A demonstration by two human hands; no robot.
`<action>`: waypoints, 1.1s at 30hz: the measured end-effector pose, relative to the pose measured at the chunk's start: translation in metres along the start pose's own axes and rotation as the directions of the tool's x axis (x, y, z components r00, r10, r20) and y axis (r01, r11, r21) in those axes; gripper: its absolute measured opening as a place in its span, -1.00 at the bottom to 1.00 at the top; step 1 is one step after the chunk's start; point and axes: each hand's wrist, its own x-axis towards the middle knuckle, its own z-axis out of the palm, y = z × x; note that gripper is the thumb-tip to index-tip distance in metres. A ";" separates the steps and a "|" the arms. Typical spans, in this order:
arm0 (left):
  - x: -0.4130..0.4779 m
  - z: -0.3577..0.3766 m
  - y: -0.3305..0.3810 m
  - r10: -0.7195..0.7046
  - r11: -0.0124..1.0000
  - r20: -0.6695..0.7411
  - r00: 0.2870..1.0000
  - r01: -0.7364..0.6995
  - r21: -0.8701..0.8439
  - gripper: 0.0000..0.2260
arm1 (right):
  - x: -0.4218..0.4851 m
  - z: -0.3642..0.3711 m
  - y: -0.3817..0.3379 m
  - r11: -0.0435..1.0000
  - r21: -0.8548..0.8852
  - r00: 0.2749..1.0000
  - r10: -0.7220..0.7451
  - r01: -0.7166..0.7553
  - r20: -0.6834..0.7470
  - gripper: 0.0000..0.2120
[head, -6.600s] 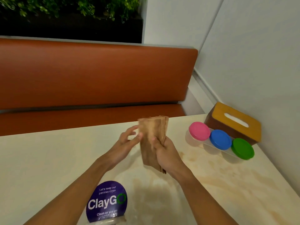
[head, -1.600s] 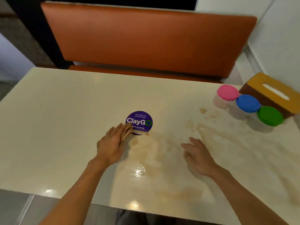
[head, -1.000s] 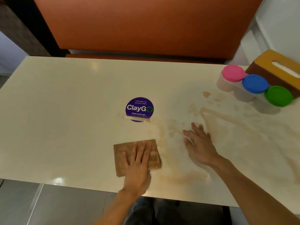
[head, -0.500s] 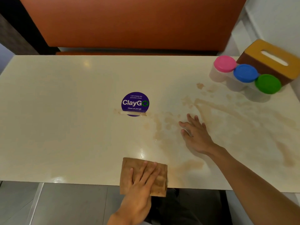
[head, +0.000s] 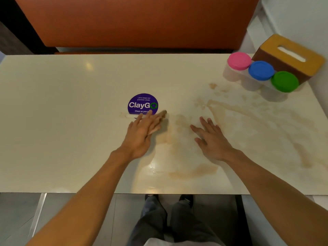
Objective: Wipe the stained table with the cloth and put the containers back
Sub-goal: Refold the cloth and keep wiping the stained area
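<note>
Cream worktop (head: pixel 53 121) seen from above, orange seat back (head: pixel 142 22) behind its far edge. Landmark: round purple ClayGo sticker (head: pixel 142 103), stuck near mid-worktop. Left hand (head: pixel 142 134) lies palm-down just below-right of the sticker, fingers (head: pixel 147 118) straight and close together, tips overlapping the sticker's lower edge. Brown cloth (head: pixel 162 114) is under that hand and mostly hidden. Only one corner pokes out past the tips, just right of the sticker's bottom edge. Right hand (head: pixel 211 139) is flat on the worktop further right of the sticker, fingers (head: pixel 204 121) spread, holding nothing, clear of the cloth. Brown stains (head: pixel 248 118) run from just right of the sticker out toward the right edge, plus a smear below-right of it near the front edge. Three clear containers stand in a touching diagonal row far right of and above the sticker: pink-lid container (head: pixel 239 60) nearest it, then blue-lid container (head: pixel 260 70), then green-lid container (head: pixel 284 81). Tissue box (head: pixel 291 55), brown with a yellow top, sits right behind them; contact can't be told. Legs (head: pixel 168 219) in dark trousers show below the front edge.
</note>
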 end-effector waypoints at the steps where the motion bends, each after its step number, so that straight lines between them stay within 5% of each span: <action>1: -0.001 0.015 -0.005 -0.059 0.984 0.078 0.995 0.044 0.175 -0.37 | 0.000 0.000 -0.001 1.000 -0.001 1.000 0.002 -0.002 -0.002 -0.53; 4: -0.028 0.058 0.013 -0.176 0.909 0.220 0.959 0.073 0.410 -0.30 | 0.000 0.000 -0.003 1.000 0.010 1.000 0.010 -0.010 -0.005 -0.53; 8: -0.060 0.085 0.020 -0.139 0.922 0.123 0.983 0.083 0.379 -0.27 | 0.002 -0.002 -0.003 1.000 0.010 1.000 0.015 -0.016 0.019 -0.52; 18: -0.144 0.100 0.060 -0.111 0.924 0.207 0.972 0.025 0.382 -0.22 | -0.001 -0.005 -0.003 0.999 0.031 0.999 0.015 -0.016 0.031 -0.52; 23: -0.166 0.087 0.065 -0.095 0.962 0.327 0.940 0.002 0.272 -0.24 | -0.003 -0.003 -0.003 0.999 0.039 0.999 0.016 -0.017 0.030 -0.52; 27: -0.156 0.054 0.064 -0.109 0.994 0.194 0.975 0.113 -0.011 -0.47 | -0.003 -0.007 -0.005 0.997 0.076 0.999 0.009 -0.011 0.031 -0.52; 30: -0.115 0.014 0.061 -0.187 0.938 0.234 0.954 0.244 -0.246 -0.75 | -0.003 -0.012 -0.001 0.992 0.124 1.000 0.012 -0.014 0.020 -0.55; 33: -0.056 -0.014 0.049 -0.237 0.926 0.167 0.957 0.275 -0.260 -0.79 | -0.004 -0.012 0.004 0.989 0.144 1.000 0.010 -0.008 -0.016 -0.55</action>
